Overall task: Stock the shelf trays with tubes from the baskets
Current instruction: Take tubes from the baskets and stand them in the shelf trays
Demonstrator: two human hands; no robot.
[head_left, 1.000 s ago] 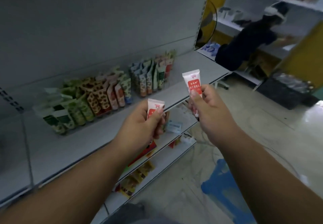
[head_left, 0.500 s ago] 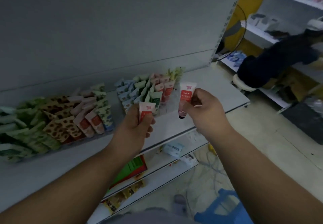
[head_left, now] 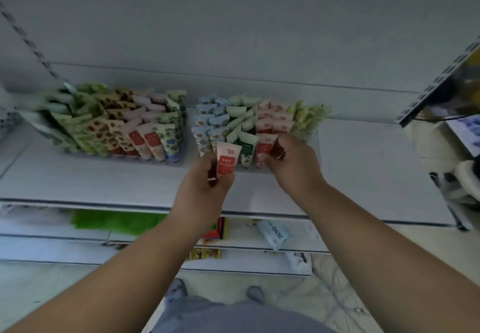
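At centre frame, left hand (head_left: 207, 182) pinches a red-and-white tube (head_left: 226, 160) upright before the right tray (head_left: 315, 135). Right hand (head_left: 291, 166) grips a second tube (head_left: 265, 148), seated in that tray's front row. Left tray (head_left: 181, 159), upper left, holds further tubes on the shelf (head_left: 104, 182).

Both forearms bare, no sleeves, no watch or rings visible. Grey fabric garment (head_left: 233, 317) at bottom of view. Grey slip-on shoes (head_left: 176, 289) on feet.
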